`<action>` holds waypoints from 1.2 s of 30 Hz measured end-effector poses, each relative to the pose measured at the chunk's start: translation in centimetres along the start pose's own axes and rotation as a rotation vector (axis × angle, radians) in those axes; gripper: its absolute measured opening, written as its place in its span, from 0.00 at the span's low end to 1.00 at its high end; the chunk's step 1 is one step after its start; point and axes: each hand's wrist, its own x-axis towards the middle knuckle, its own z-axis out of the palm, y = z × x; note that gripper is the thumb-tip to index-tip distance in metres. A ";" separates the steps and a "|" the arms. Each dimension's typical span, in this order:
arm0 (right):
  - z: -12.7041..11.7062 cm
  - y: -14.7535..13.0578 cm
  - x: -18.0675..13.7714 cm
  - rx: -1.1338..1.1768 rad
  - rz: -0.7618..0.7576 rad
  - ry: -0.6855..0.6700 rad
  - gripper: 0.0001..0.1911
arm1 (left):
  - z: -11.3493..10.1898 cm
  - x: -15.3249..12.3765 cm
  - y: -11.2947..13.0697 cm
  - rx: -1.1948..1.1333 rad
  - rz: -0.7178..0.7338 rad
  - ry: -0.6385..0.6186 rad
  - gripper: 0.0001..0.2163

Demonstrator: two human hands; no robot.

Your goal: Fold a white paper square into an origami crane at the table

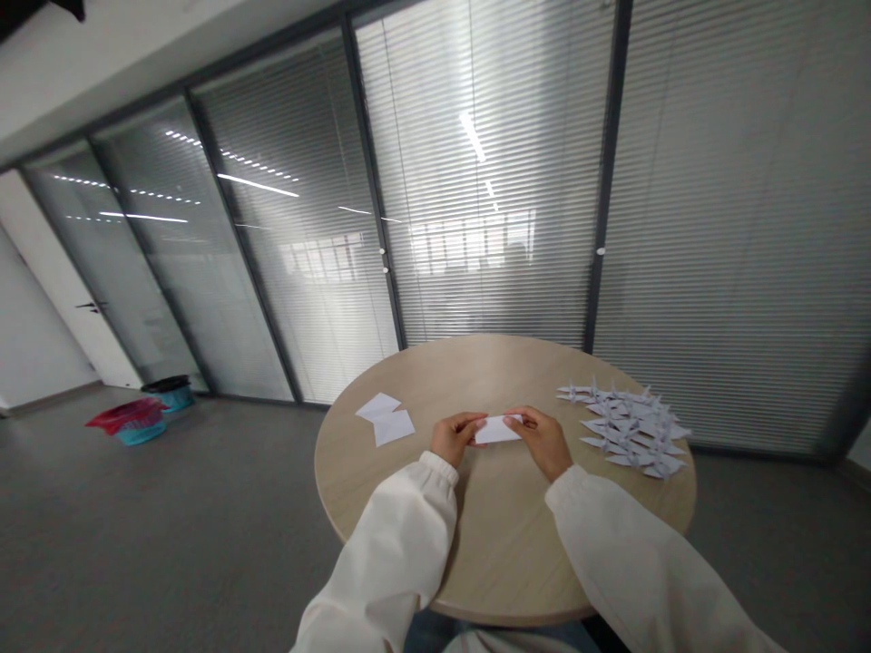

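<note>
A folded white paper point(496, 430) lies on the round wooden table point(504, 526) between my two hands. My left hand point(455, 436) pinches its left end with curled fingers. My right hand point(544, 439) grips its right end, thumb on top. Both arms wear cream sleeves.
Two flat white paper sheets point(386, 418) lie on the table's left side. Several folded paper cranes point(630, 425) are grouped at the right. Glass walls with blinds stand behind. Two bins point(146, 415), with red and black liners, sit on the floor at the left.
</note>
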 end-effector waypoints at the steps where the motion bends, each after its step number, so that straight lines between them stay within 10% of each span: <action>1: 0.0 -0.1 0.0 -0.001 0.001 0.002 0.17 | 0.0 0.1 -0.2 0.001 -0.001 -0.005 0.15; 29: -0.1 -0.4 -0.5 -0.197 -0.094 -0.252 0.13 | -0.4 0.0 -0.6 0.549 0.149 -0.090 0.11; 36: -0.3 0.0 -0.1 -0.154 -0.085 -0.208 0.13 | 0.0 -0.1 -1.1 0.331 0.077 -0.116 0.20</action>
